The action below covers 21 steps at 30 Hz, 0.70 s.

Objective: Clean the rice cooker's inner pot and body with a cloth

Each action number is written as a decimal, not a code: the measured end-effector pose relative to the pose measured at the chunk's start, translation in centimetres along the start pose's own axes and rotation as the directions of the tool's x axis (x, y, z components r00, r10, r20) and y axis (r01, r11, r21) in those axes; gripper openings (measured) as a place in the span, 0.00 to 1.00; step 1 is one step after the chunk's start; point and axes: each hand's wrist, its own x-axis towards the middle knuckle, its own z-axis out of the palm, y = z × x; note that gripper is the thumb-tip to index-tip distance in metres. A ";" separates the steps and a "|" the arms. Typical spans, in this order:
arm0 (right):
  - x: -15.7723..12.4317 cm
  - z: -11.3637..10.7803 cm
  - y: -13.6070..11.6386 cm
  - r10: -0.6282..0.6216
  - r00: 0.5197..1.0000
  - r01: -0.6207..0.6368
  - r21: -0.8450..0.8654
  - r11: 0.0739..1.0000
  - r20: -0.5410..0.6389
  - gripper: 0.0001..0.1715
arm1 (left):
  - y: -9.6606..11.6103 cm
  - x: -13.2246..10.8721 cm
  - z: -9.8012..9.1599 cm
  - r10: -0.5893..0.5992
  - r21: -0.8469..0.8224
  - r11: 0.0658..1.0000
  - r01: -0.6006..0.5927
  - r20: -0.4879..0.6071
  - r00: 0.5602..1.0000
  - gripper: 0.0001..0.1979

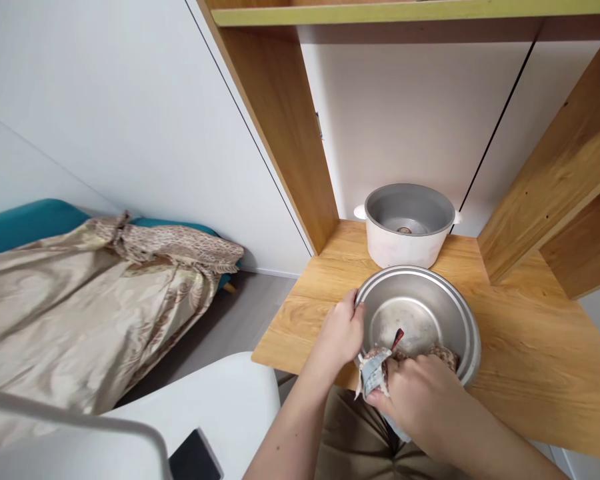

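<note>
A round silver metal pot [410, 319] stands tilted toward me at the front edge of the wooden desk. My left hand [339, 330] is closed on its left rim, thumb over the edge. My right hand [423, 397] is closed around a crumpled patterned cloth [374, 373], with a pale tag-like strip and a small red-and-black piece showing. The cloth lies against the near inside wall of the pot, and part of it spills over the rim. Behind the pot sits a white rice cooker body [403, 250] without a lid, its grey inside and round centre plate showing.
Wooden uprights [285, 133] flank the desk [300, 327], and a green-edged shelf [420, 10] crosses above. To the left, a white chair [230, 387] holds a dark phone-like object [195, 457]. Beyond it is a teal sofa [45, 217] under a beige patterned cover [80, 300].
</note>
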 end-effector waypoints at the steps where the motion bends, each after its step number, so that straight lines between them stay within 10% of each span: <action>1: -0.2 0.0 0.2 -0.016 1.000 0.016 -0.001 1.000 0.001 0.16 | 0.0 0.0 0.0 0.002 -0.007 1.000 -0.002 0.000 1.000 0.18; 21: -0.7 1.1 0.4 -0.048 0.991 0.045 -0.027 0.999 -0.126 0.15 | 0.0 0.8 -0.2 0.049 -0.049 0.998 -0.046 0.048 0.998 0.20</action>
